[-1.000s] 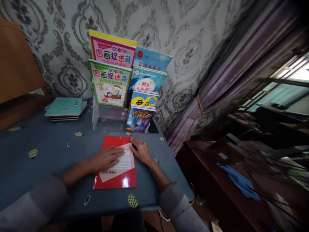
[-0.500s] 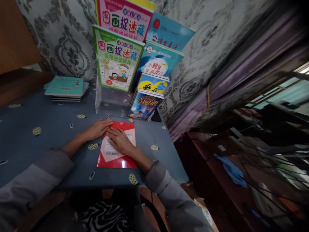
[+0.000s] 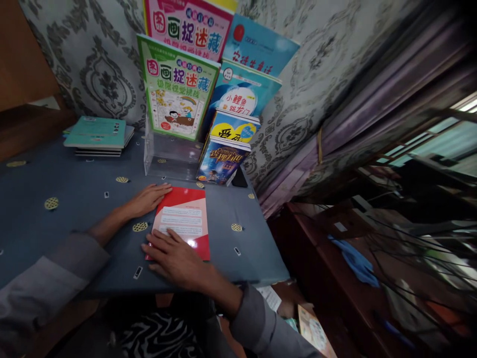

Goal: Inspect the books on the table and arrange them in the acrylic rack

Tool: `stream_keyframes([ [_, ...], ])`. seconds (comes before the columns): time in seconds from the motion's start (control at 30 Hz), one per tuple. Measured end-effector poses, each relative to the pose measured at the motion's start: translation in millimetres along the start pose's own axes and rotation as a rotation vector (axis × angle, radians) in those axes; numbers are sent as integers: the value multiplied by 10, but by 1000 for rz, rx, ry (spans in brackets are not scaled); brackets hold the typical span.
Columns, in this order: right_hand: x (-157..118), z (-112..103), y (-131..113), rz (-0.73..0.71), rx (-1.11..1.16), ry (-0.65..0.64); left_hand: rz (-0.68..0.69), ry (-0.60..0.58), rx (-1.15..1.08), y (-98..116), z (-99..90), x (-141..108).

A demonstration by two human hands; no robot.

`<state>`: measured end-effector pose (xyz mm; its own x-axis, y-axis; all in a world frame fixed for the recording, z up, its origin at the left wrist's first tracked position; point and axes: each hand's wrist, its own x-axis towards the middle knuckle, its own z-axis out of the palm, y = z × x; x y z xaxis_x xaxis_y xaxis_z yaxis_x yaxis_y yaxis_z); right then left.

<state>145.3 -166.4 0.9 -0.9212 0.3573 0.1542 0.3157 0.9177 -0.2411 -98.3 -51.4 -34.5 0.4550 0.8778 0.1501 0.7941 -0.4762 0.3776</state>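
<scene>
A red and pink book (image 3: 186, 199) lies flat on the blue-grey tablecloth, its printed text upside down to me. My left hand (image 3: 148, 199) rests flat at the book's upper left corner, fingertips on its edge. Across the lower left part of the book lies my right hand (image 3: 177, 258), fingers spread and pointing left. Neither hand grips anything. Behind the book stands a clear plastic rack (image 3: 169, 154) holding a green picture book (image 3: 179, 89), with a pink one (image 3: 188, 30) above it.
Blue books (image 3: 246, 89) and a dark blue book (image 3: 221, 160) stand at the rack's right side, by a black phone (image 3: 239, 178). Teal books (image 3: 96, 133) are stacked at the back left. A dark red cabinet (image 3: 316, 258) adjoins the table's right side.
My right hand has slid down the book towards me, from its middle to the lower left, uncovering the printed text. My left hand remains at the upper left corner.
</scene>
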Motion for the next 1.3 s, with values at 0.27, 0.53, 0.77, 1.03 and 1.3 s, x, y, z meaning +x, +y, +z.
stream_keyframes([
  [0.27, -395, 22, 124, 245, 54, 71, -2, 23, 27, -9, 33, -2],
  [0.53, -697, 198, 313, 356, 5, 173, -37, 17, 83, 99, 45, -14],
  [0.77, -853, 84, 182, 355, 50, 102, -11, -21, 179, 271, 71, -167],
  [1.03, -1306, 154, -32, 179, 184, 196, 36, -15, 97, 457, 199, -556],
  [1.3, -1377, 274, 155, -29, 274, 426, 11, -23, -78, 658, 103, -834],
])
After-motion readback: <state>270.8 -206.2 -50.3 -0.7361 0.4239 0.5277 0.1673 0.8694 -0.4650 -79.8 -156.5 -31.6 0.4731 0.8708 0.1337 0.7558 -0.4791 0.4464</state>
